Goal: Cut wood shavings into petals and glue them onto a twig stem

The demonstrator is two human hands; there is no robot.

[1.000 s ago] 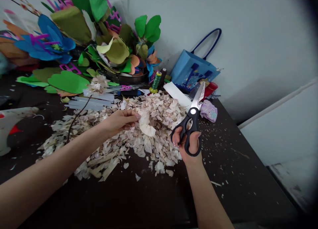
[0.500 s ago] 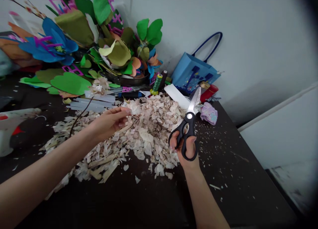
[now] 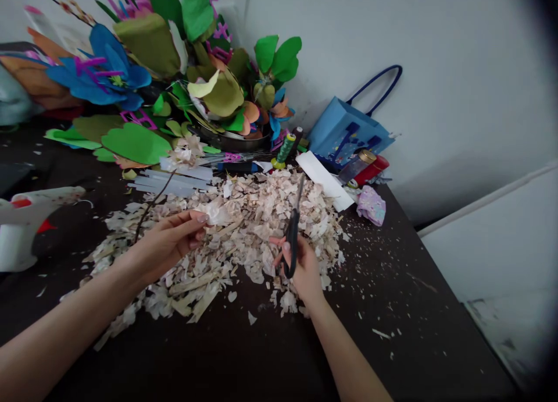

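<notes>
Pinched in the fingertips of my left hand [image 3: 176, 239] is a thin, pale, half-see-through petal-like piece [image 3: 218, 214]; its exact material I cannot make out. My right hand [image 3: 303, 268] grips black-handled scissors [image 3: 293, 233] by the loops, blades pointing up and away, seen edge-on. Both hands are over a wide heap of pale pinkish-beige scraps [image 3: 257, 239] on the dark table [image 3: 270, 361]. A brown twig [image 3: 152, 207] lies on the heap's left side, leading up to a pale ruffled flower [image 3: 186, 150].
A white glue gun [image 3: 39, 216] lies at left, near translucent glue sticks [image 3: 174, 182]. Large felt flowers [image 3: 143, 59] fill the back left. A green thread spool [image 3: 284, 150], white strip [image 3: 325, 180], blue bag [image 3: 349, 131], red roll [image 3: 372, 170] and crumpled lilac cloth [image 3: 371, 206] stand behind right.
The scissors have swung left and turned from showing their flat side to edge-on. My left hand has drawn back slightly left and down with the pale piece. The whole view has shifted slightly.
</notes>
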